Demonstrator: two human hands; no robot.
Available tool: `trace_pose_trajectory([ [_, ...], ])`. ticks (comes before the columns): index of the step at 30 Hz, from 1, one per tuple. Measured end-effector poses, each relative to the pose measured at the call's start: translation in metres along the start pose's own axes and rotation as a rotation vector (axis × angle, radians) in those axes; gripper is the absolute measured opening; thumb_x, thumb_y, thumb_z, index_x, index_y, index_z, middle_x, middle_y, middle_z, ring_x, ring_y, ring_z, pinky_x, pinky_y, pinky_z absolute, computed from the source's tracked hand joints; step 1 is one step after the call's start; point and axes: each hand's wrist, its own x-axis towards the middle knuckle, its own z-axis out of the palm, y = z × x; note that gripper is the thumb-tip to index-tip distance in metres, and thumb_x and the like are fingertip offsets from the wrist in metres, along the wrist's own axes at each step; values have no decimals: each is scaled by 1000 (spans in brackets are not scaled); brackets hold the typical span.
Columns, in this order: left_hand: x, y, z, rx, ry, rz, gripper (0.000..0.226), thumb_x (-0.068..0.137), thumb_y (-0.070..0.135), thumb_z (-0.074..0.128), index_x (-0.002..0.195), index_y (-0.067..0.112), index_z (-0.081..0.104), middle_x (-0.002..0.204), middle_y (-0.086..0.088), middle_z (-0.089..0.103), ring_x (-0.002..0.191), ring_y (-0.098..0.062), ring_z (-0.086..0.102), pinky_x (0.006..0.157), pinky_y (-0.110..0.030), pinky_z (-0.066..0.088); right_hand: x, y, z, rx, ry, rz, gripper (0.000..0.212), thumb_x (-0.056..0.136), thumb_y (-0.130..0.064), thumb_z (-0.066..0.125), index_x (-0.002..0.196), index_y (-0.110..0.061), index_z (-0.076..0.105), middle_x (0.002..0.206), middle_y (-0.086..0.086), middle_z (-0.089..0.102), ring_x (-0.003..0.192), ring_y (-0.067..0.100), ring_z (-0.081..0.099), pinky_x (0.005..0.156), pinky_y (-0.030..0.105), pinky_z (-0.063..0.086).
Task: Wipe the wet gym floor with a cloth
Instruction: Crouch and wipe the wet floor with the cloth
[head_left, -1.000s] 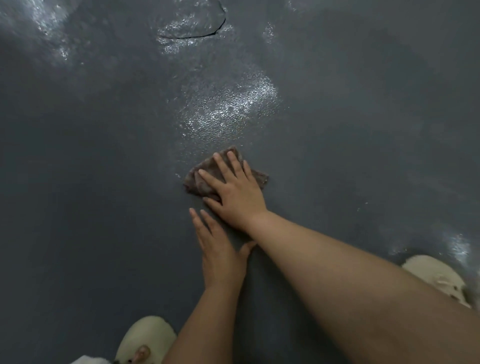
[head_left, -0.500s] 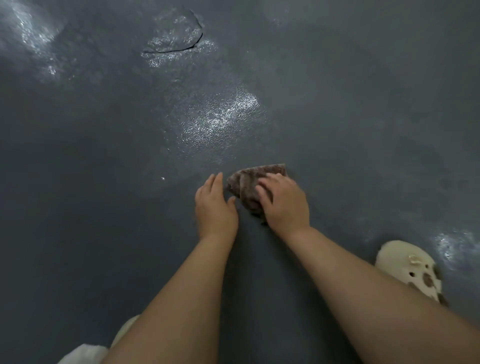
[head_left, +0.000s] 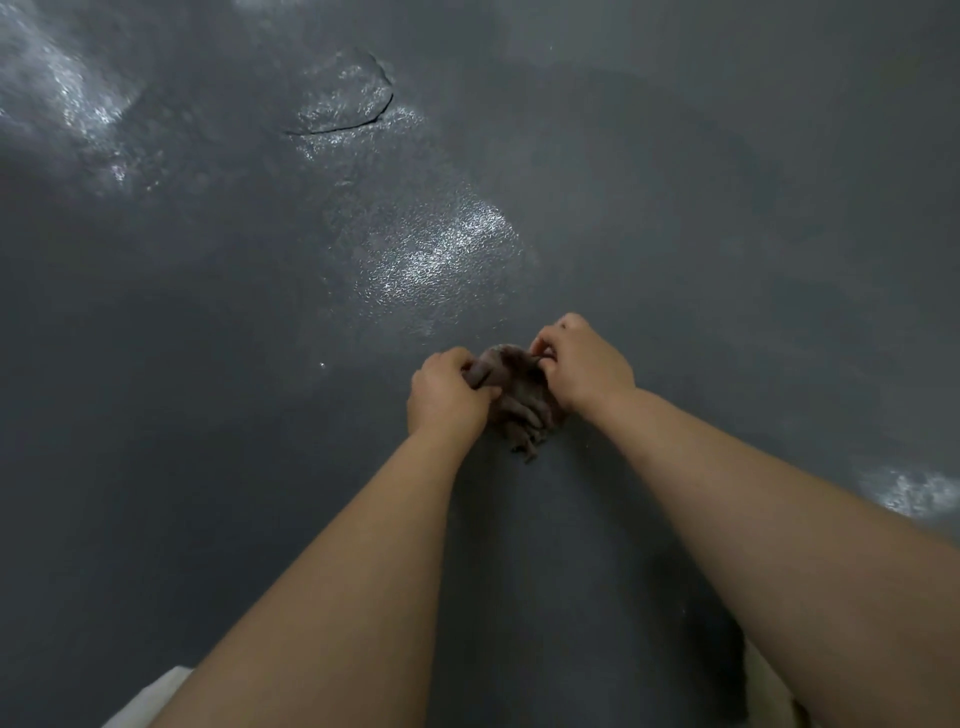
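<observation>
Both hands hold the cloth (head_left: 511, 387) between them, over the middle of the dark grey floor (head_left: 727, 218). The left hand (head_left: 448, 396) has its fingers curled round the cloth's left end, and the right hand (head_left: 584, 370) pinches the top right edge with bent fingers. The brown cloth is bunched into folds, and a crumpled tail of it hangs down below the two hands; whether that tail touches the floor cannot be told.

Just beyond the hands a glistening wet patch (head_left: 441, 254) spreads across the textured surface. Farther on, toward the floor's far edge, a blister in the coating with a dark curved crack (head_left: 348, 106) also shines. Another bright wet area (head_left: 62, 98) lies toward the far left corner, and a small one (head_left: 909, 491) sits at the right edge. A pale shape (head_left: 150, 696) shows at the near edge beside the left forearm, too cut off to identify.
</observation>
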Motion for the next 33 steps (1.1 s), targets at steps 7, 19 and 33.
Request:
trace_pose_trajectory([
  [7,-6,30,-28,-171,305,213,14,74,11,73,83,9,62,88,-6,62,87,-26,55,75,-35,42,5,-10,-40,374,477,-250,18,81,6,44,89,1,59,85,8,58,81,23,53,69,21,31],
  [19,-64,-46,24,544,-182,267,30,88,9,51,115,20,58,125,0,52,115,-23,48,88,-31,39,-122,48,66,48,514,16,39,61,-14,29,75,-9,66,81,7,65,74,34,59,66,38,49],
  [33,-63,-35,44,460,-105,-15,97,82,25,70,151,24,1,157,-13,-6,144,-29,5,114,-36,18,-44,-3,71,-361,-81,-189,69,92,-63,29,151,-36,4,157,6,-19,141,38,-22,111,53,-16],
])
